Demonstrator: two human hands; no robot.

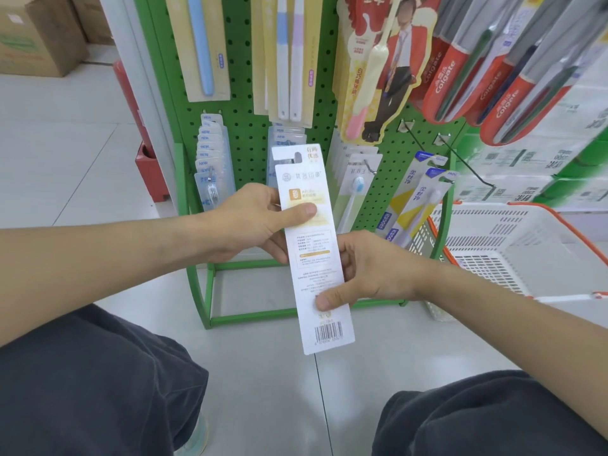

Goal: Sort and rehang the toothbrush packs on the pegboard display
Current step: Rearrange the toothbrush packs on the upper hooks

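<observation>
Both my hands hold long white toothbrush packs upright in front of the green pegboard, printed backs and a barcode facing me. At least two packs are stacked; a second top sticks out behind the front one. My left hand grips the upper part, thumb across the front. Lower down, my right hand pinches the right edge, thumb on the front near the barcode. Behind the packs hang rows of clear-blue packs, white packs and blue-yellow packs.
Red Colgate packs and a cut-out pack hang upper right. Bare hooks stick out at the right. A white basket with orange rim stands on the floor to the right. Cardboard boxes sit far left. My knees are below.
</observation>
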